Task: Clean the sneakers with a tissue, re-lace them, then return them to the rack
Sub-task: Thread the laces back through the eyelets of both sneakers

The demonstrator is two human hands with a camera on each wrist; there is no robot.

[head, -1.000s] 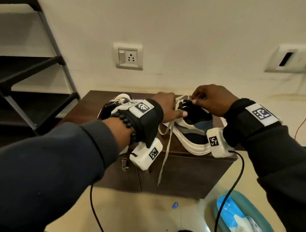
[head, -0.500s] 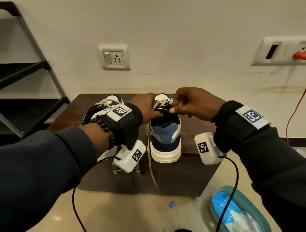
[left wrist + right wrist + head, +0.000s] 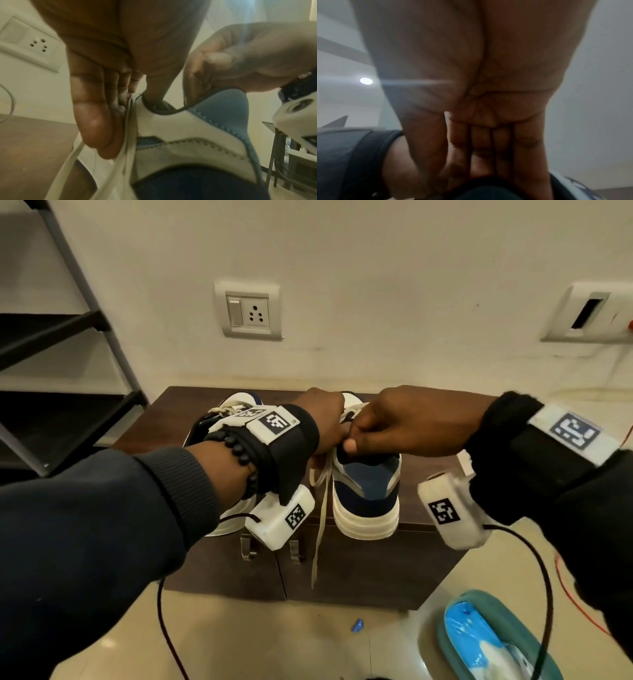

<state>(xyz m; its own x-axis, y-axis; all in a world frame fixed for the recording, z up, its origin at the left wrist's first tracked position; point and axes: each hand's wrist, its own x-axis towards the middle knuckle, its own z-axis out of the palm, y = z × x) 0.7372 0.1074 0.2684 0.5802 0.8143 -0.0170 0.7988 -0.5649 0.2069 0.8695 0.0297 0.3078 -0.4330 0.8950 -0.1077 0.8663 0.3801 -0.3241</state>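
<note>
Left hand (image 3: 325, 422) and right hand (image 3: 411, 422) meet over sneaker (image 3: 366, 491) at desk (image 3: 370, 570) front edge, fingers curled, pinching lace (image 3: 320, 508); fingertips hidden.

Lighting and quality: dim, warm indoor light.
Head view bending at edges; right wrist view blurring, ceiling lamp (image 3: 366, 80) flaring sideways.

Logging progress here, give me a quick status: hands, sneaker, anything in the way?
Left hand grips the off-white flat lace; right hand pinches at the blue-and-white sneaker collar. Lacing unfinished. No obstruction visible.
</note>
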